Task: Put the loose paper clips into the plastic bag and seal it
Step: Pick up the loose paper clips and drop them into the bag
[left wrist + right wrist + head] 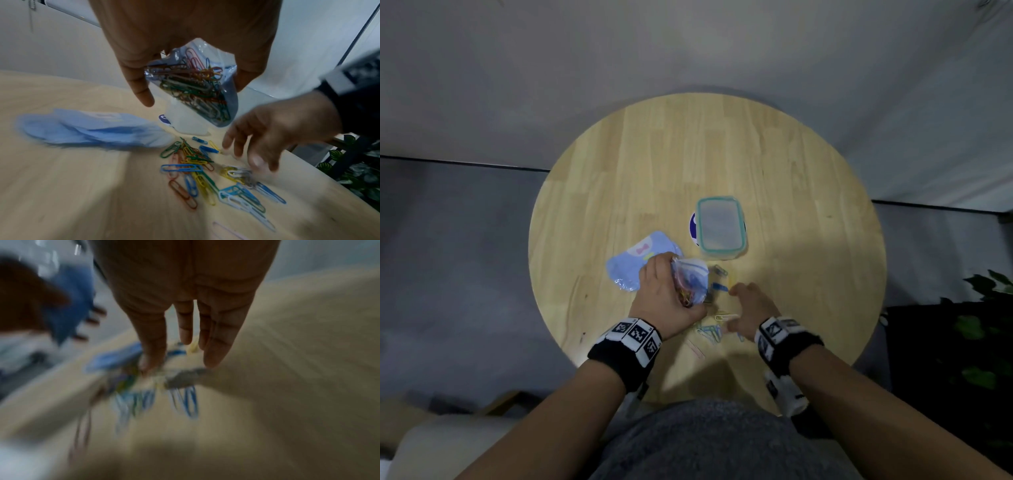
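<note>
— Where's the bag?
— The left hand [185,40] grips the plastic bag [197,91] above the table [791,171]; clips fill it.
— The rest?
— Loose paper clips [205,175] lie on the wood. The right hand [273,129] hovers over them, fingers spread, seemingly empty; its wrist view is blurred.

A: Setting? Looked like an office or meeting corner.
B: Agreed: round pale wooden table [774,178], plain white walls [688,44], grey floor [448,219], green leafy potted plant [986,329].
</note>
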Available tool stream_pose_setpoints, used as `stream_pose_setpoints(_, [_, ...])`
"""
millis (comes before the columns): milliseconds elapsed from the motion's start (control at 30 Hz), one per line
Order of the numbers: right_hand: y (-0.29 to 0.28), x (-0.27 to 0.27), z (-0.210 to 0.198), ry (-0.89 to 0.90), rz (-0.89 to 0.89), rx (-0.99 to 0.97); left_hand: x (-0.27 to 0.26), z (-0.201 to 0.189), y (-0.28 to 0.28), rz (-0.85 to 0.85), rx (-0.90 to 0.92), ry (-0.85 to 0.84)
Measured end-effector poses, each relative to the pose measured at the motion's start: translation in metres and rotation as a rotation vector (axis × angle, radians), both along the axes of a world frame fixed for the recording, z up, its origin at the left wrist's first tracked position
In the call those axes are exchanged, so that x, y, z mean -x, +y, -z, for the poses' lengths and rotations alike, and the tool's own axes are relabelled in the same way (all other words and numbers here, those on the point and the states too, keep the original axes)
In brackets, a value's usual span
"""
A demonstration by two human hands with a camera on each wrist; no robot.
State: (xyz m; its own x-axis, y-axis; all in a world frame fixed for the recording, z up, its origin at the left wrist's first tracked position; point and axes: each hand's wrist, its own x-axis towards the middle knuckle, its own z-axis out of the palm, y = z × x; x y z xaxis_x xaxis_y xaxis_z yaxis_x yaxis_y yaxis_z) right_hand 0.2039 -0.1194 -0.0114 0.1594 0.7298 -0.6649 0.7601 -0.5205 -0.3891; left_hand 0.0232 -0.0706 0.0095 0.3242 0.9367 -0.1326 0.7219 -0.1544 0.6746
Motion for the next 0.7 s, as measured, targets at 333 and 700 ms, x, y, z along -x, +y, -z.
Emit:
stream_pose_setpoints(333, [-0.013,0.044,0.013,-0.231,-0.31,-0.046,0.023,0.005,-0.005,-0.055,0.035,0.096])
stream_pose_setpoints(700, [-0.02,0.039,0.012,-0.24,-0.366,-0.164,0.018,0.003,-0.006,-0.018,0.025,0.073])
